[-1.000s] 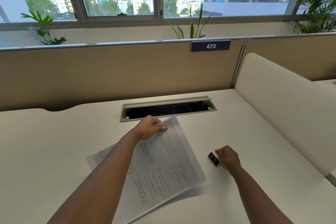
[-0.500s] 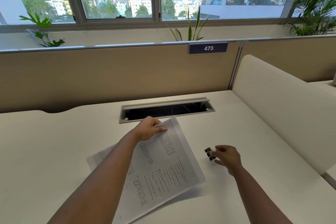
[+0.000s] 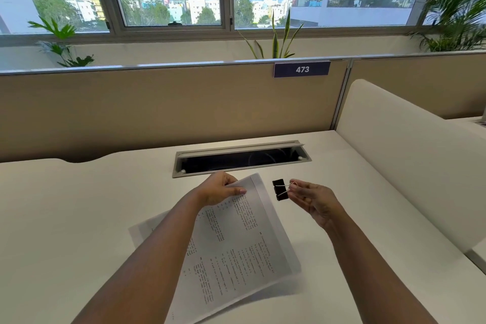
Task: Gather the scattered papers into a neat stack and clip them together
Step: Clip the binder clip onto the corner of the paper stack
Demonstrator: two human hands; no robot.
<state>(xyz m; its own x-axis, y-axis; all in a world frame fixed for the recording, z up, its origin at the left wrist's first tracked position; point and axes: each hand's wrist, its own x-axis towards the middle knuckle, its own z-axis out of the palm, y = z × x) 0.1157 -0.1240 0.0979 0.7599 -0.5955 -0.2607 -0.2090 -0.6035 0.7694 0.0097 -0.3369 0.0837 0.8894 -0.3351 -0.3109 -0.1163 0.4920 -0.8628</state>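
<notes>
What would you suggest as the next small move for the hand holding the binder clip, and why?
Probably squeeze the binder clip open and slide it onto the paper stack's near corner. The right hand pinches its wire handles just beside that edge, clip not yet on, while the left hand grips the stack's top, lifted off the desk.

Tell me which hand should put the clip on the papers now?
Right. The right hand already pinches the binder clip beside the stack's far edge, while the left hand holds the papers.
</notes>
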